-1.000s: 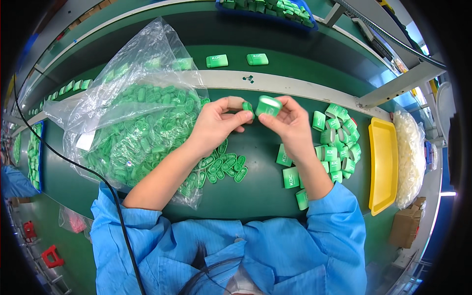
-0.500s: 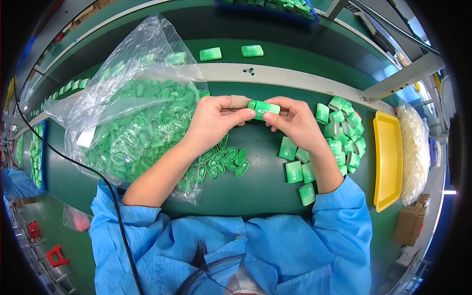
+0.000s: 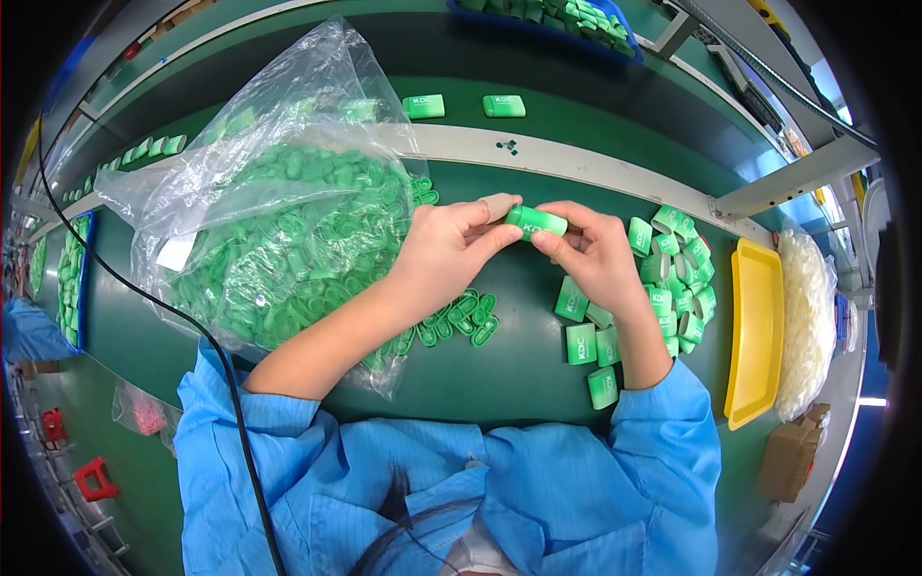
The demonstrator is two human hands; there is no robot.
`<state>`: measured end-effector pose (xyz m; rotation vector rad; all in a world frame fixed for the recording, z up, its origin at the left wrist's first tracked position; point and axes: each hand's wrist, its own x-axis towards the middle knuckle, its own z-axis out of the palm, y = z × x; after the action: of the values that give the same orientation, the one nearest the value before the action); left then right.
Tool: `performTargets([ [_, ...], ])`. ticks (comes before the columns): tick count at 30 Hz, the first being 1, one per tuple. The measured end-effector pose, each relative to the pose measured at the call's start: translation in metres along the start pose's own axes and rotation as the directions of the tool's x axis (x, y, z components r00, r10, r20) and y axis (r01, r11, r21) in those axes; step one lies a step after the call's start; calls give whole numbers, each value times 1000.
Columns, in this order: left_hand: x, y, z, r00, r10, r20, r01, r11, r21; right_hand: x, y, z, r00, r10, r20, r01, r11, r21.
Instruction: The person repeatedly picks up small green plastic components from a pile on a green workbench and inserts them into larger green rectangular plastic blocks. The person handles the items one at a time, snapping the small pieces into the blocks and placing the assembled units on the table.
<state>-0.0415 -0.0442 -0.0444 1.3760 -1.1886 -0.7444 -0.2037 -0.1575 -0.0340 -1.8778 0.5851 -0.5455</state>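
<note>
Between both hands, over the green work surface point(image 3: 519, 374), is a small green plastic case point(image 3: 540, 223) with white lettering. My left hand point(image 3: 437, 248), a tan wrap on one finger, pinches the case's left end, where a seam shows. My right hand point(image 3: 603, 257) grips its right part between thumb and fingers. Left of my hands lies a clear plastic bag point(image 3: 279, 221) full of green oval caps, and several loose oval caps point(image 3: 463, 315) have spilled out beside my left forearm. A pile of open green sleeves point(image 3: 677, 278) is next to my right forearm.
A yellow tray point(image 3: 754, 331) and a bag of whitish pieces point(image 3: 805, 312) stand at the right. Beyond a pale ledge point(image 3: 576, 165), green cases point(image 3: 503, 106) lie on a belt. Blue bins point(image 3: 629, 48) sit far back and far left. A black cable point(image 3: 192, 336) hangs across the left.
The view has shifted slightly, so the scene sits a little further right. Both hands keep their hold on the case, which now slants down more toward its right end.
</note>
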Motion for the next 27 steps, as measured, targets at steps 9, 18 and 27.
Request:
performTargets([
  [9, -16, -7, 16, 970, 235, -66, -201, 921, 335, -7, -2, 21, 973, -186, -134, 142, 948, -284],
  [18, 2, -9, 5, 996, 75, 38, -78, 994, 80, 25, 0, 12, 992, -62, -106, 37, 975, -221],
  [27, 15, -11, -44, 973, 229, -7, -110, 493, 863, 135, 60, -52, 941, 245, -231, -289, 941, -178],
])
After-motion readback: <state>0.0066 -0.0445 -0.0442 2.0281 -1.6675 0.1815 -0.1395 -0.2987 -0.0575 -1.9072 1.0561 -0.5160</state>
